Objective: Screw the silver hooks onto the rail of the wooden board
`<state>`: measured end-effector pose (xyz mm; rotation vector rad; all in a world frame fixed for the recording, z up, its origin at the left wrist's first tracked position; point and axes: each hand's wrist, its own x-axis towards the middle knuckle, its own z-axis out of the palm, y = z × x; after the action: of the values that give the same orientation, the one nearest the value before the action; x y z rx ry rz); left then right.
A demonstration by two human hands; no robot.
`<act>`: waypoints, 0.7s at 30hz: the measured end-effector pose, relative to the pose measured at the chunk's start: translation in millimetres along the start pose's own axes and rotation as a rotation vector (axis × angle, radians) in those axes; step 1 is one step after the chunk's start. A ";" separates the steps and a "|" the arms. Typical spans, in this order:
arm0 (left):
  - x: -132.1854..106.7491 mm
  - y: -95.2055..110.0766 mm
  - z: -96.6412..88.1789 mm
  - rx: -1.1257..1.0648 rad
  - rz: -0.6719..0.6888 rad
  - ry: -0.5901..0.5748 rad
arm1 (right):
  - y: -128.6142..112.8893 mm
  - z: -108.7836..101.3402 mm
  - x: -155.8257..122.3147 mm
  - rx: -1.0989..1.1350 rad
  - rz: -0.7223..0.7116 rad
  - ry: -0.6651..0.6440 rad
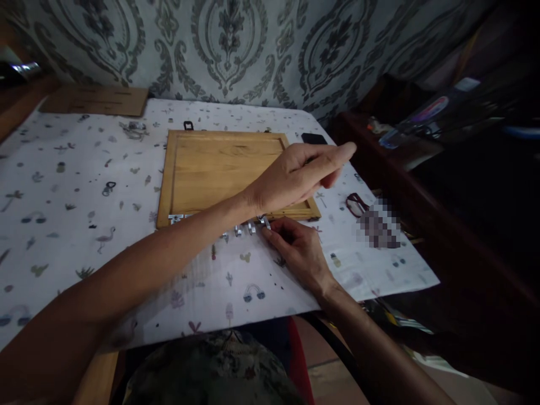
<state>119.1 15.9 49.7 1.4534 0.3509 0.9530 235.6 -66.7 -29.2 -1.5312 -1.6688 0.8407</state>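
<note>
A framed wooden panel (223,169) lies flat on the table. Small silver metal fittings (238,229) line its near edge, partly hidden by my left forearm. My left hand (301,171) reaches across over the panel's right side, its fingers curled together and pointing right; whatever they may hold is hidden. At the near right edge of the panel, my right hand (301,247) pinches a silver metal fitting (264,221) between thumb and fingers. Beyond the panel's far edge lies a small black buckle-shaped piece (188,125).
A patterned white cloth (126,242) covers the table. Cardboard (97,101) and small metal parts (134,130) lie at the back left. A dark phone-like object (314,138), glasses (356,205) and a blurred-out item (379,225) are on the right. A plastic bottle (430,112) leans beyond.
</note>
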 end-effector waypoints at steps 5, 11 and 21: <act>-2.2 3.3 -0.7 -0.028 0.128 0.087 | -1.3 0.4 0.7 0.009 -0.010 -0.003; -4.2 43.3 -5.5 -0.182 0.363 0.347 | 1.2 0.8 0.1 0.017 0.009 0.015; -29.3 14.8 -29.1 -0.083 0.360 0.213 | -1.5 1.3 0.4 0.027 0.024 0.022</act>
<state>75.5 12.1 49.4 1.3663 0.2032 1.4022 233.7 -66.5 -28.6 -1.5393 -1.6203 0.8526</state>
